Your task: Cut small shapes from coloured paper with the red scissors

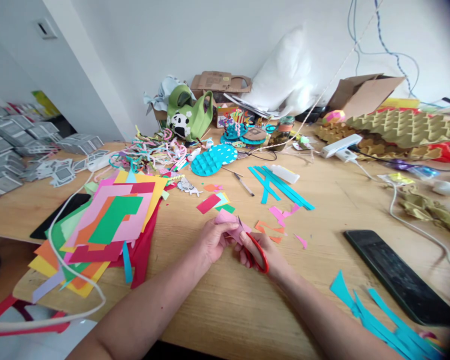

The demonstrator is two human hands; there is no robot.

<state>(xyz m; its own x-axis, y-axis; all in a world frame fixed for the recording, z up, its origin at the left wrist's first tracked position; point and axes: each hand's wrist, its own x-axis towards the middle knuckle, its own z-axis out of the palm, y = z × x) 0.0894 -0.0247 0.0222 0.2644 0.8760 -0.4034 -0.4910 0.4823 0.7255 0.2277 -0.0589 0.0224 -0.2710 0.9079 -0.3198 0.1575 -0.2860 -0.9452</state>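
Between thumb and fingers my left hand (214,241) pinches a small piece of pink paper (227,218). My right hand (264,254) grips a pair of red-handled scissors (261,257), with the fingers in the loops. The blades are at the pink paper, partly hidden by it and by my fingers. Just beyond my hands lie a small dark red paper rectangle (208,204) and a bit of green paper (225,209). Pink scraps (281,215) and orange scraps (270,231) lie to the right of the scissors.
Coloured paper sheets (114,220) are piled at the left. Blue paper strips (281,187), a pen (244,185) and a white bottle (285,174) lie ahead. A black phone (393,272) lies at the right, near more blue strips (382,320). A green panda bag (189,117) stands at the back.
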